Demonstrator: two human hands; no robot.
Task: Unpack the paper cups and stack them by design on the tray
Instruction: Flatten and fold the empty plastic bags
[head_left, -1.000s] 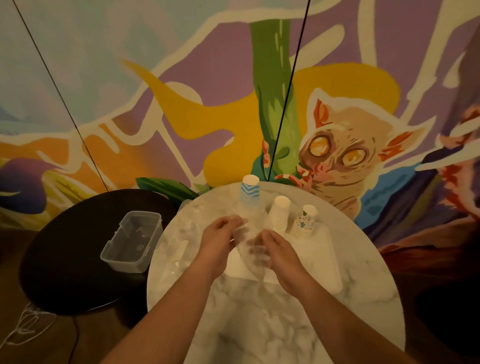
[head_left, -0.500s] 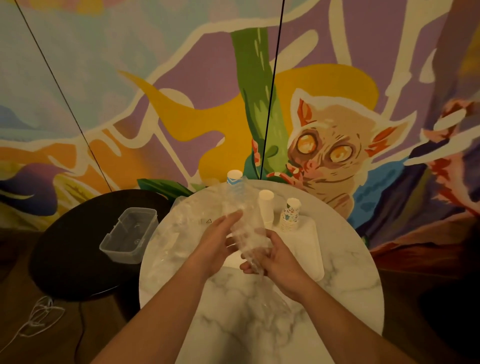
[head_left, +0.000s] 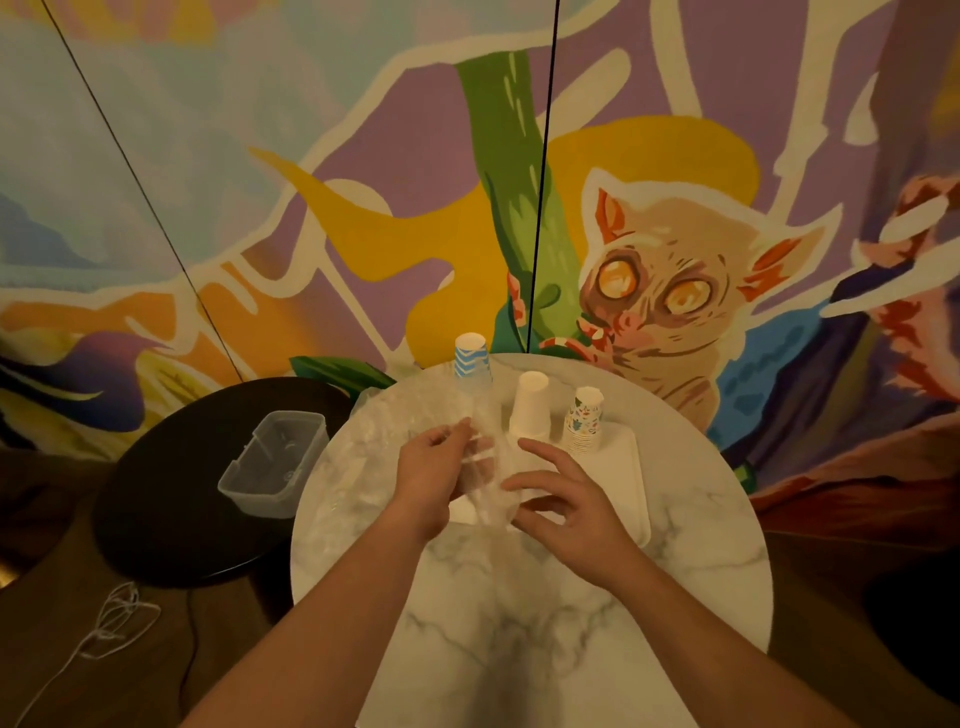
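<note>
Marble table (head_left: 545, 623): left hand (head_left: 431, 475) pinches wrap (head_left: 485, 467), right hand (head_left: 563, 496) splayed open; a tug may topple far cups (head_left: 530, 408).

Three upside-down cup stacks stand on the white tray (head_left: 626, 467) at the far side of the marble table (head_left: 545, 623): blue zigzag stack (head_left: 471, 361) left, plain white stack (head_left: 531, 402) centre, floral stack (head_left: 586, 420) right. The left hand (head_left: 428, 475) pinches a clear plastic wrapper (head_left: 485, 467) above the tray's near-left edge. The right hand (head_left: 563, 499) hovers beside it, fingers spread. A clear plastic container (head_left: 272, 462) sits on the dark round table (head_left: 171, 493) at left.
</note>
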